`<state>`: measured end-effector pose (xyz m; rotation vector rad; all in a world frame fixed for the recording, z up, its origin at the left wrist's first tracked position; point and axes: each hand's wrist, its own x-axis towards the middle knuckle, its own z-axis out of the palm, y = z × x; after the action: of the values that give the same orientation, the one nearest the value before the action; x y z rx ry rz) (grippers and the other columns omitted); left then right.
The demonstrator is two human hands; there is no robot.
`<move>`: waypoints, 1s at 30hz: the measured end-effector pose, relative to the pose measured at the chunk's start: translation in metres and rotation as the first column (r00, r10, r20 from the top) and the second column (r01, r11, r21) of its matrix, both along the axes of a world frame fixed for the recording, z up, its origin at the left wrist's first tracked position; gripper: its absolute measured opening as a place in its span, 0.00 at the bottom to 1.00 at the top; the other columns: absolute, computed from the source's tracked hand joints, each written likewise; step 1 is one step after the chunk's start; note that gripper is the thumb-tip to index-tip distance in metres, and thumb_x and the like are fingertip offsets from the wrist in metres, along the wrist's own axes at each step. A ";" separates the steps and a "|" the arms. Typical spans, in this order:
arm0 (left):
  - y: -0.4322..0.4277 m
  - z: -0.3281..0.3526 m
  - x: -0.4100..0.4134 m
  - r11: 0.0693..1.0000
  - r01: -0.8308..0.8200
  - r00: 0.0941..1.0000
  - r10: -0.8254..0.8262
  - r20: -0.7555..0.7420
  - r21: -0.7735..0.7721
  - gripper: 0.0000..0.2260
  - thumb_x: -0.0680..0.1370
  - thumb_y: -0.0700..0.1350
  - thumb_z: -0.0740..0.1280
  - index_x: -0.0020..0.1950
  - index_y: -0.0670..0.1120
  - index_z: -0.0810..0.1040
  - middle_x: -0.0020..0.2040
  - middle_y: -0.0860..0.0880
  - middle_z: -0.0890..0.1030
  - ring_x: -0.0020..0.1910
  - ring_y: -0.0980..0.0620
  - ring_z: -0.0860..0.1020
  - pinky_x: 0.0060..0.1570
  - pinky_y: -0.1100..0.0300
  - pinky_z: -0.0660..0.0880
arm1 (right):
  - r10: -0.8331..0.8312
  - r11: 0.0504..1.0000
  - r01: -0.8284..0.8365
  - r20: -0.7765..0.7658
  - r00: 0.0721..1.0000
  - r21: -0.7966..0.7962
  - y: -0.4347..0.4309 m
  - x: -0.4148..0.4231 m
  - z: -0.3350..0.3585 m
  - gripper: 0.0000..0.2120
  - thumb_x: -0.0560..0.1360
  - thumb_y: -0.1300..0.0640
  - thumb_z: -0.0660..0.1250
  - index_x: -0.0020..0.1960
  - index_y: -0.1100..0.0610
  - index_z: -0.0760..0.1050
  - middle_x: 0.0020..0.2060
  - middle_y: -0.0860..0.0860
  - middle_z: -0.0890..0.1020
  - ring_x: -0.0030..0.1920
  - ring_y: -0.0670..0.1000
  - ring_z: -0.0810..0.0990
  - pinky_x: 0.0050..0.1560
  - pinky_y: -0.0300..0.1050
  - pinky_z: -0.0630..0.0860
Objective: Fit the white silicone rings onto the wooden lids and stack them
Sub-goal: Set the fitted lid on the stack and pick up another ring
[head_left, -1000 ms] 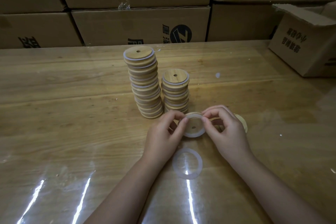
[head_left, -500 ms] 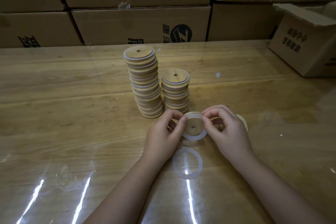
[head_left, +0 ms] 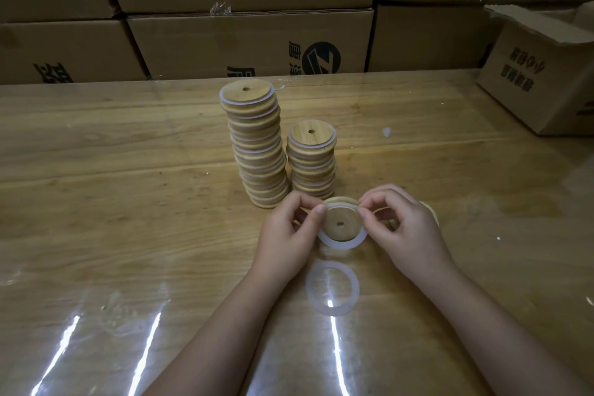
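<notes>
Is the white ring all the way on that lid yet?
Only partly: the ring bulges loose below the lid, not snug around its edge.

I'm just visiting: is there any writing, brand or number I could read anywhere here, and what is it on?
middle carton: a round black logo with characters beside it, upside down, not readable.
open carton on the right: two rows of characters, upside down and blurred, not readable.
left carton: characters partly hidden, not readable.
The wooden lid and white ring bear no writing.
</notes>
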<state>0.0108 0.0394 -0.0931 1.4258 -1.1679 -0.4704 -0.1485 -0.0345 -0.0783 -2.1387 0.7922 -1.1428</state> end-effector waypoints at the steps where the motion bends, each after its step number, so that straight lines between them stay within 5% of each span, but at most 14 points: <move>1: 0.000 0.000 0.000 1.000 0.008 1.000 -0.008 0.006 0.000 0.03 0.74 0.48 0.66 0.41 0.54 0.76 0.37 0.57 0.79 0.32 0.52 0.75 0.34 0.55 0.74 | 0.009 1.000 -0.009 0.007 1.000 0.023 0.000 0.000 0.000 0.04 0.71 0.68 0.69 0.40 0.60 0.77 0.41 0.48 0.79 0.42 0.45 0.78 0.40 0.33 0.75; 6: 0.001 0.000 0.000 0.999 -0.022 1.000 0.021 0.013 0.032 0.04 0.73 0.52 0.66 0.39 0.54 0.76 0.38 0.53 0.80 0.34 0.54 0.74 0.35 0.59 0.72 | 0.040 0.994 -0.043 0.024 0.999 0.096 -0.001 -0.002 -0.001 0.05 0.71 0.69 0.69 0.40 0.61 0.77 0.40 0.49 0.80 0.42 0.43 0.78 0.41 0.29 0.72; 10: 0.002 0.003 -0.001 0.998 -0.041 0.992 0.046 0.115 -0.042 0.03 0.70 0.52 0.65 0.42 0.57 0.76 0.43 0.53 0.80 0.46 0.56 0.76 0.46 0.68 0.69 | 0.068 0.995 -0.070 0.021 0.997 0.068 0.002 0.000 0.000 0.05 0.71 0.69 0.69 0.41 0.61 0.78 0.40 0.48 0.79 0.42 0.44 0.78 0.42 0.34 0.75; 13: 0.002 0.003 -0.004 0.987 0.068 0.979 -0.038 0.199 -0.144 0.03 0.73 0.49 0.68 0.45 0.52 0.78 0.45 0.55 0.82 0.51 0.52 0.78 0.54 0.59 0.72 | 0.095 0.995 -0.095 0.002 0.995 0.004 0.005 0.001 0.002 0.04 0.70 0.68 0.70 0.41 0.61 0.78 0.41 0.47 0.79 0.43 0.44 0.79 0.44 0.36 0.76; 16: 0.002 0.002 -0.003 0.986 0.099 0.989 -0.081 0.126 -0.137 0.03 0.74 0.48 0.68 0.44 0.50 0.79 0.44 0.53 0.82 0.48 0.49 0.79 0.50 0.49 0.75 | 0.105 0.994 -0.105 0.000 0.994 -0.006 0.005 0.001 0.003 0.02 0.70 0.67 0.71 0.41 0.62 0.79 0.41 0.47 0.80 0.44 0.44 0.79 0.45 0.35 0.76; 21: 0.000 0.003 -0.001 0.989 0.093 0.995 -0.088 0.045 -0.118 0.01 0.73 0.47 0.69 0.43 0.52 0.78 0.44 0.56 0.82 0.44 0.58 0.79 0.46 0.62 0.74 | 0.109 0.993 -0.109 0.005 0.994 0.039 0.005 0.000 0.003 0.02 0.70 0.67 0.70 0.42 0.63 0.79 0.42 0.48 0.80 0.45 0.43 0.79 0.46 0.32 0.75; 30: 0.000 0.004 0.002 0.996 0.055 0.995 -0.060 -0.075 -0.066 0.02 0.72 0.45 0.69 0.42 0.52 0.78 0.40 0.58 0.81 0.40 0.60 0.78 0.43 0.66 0.74 | 0.090 0.993 -0.089 -0.015 0.996 0.078 0.002 0.000 -0.003 0.03 0.71 0.67 0.70 0.41 0.61 0.79 0.42 0.46 0.80 0.44 0.42 0.79 0.43 0.32 0.76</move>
<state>0.0125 0.0390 -0.0892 1.3110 -1.1546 -0.5189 -0.1481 -0.0329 -0.0817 -2.1016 0.7297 -1.0310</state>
